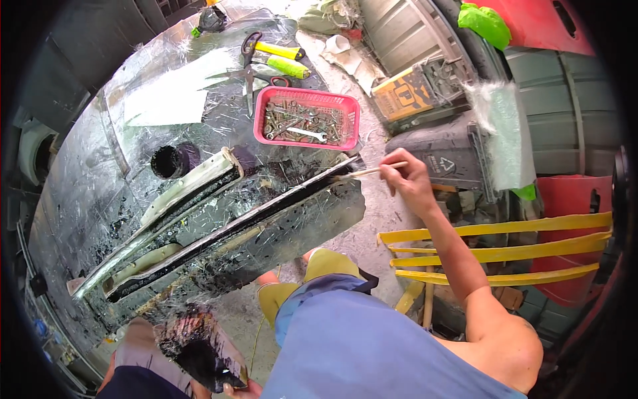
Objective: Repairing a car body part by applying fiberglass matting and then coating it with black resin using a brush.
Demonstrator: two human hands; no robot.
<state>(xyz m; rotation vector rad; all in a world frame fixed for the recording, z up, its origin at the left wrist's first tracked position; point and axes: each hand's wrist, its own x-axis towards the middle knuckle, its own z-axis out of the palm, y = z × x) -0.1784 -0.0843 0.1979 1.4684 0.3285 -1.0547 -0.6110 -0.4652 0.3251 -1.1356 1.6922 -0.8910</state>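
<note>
My right hand (407,178) pinches a thin-handled brush (369,171), its tip at the right end of a long narrow strip (239,223) with a black-coated face. At the lower edge my left hand (244,390) grips the rim of an open container (229,346) smeared with black liquid. Beyond the long strip lies a second pale, curved piece (189,186) with a black-coated side. Both pieces rest slantwise on the black-stained worktable (279,246). Only some fingers of my left hand show.
A pink basket (307,143) of bolts and wrenches stands on the table, with scissors (249,80) and a yellow-handled tool (276,50) behind. A dark round pot (169,161) sits left. Yellow strips (498,253) stretch at right. Another person's dark clothing (143,384) shows lower left.
</note>
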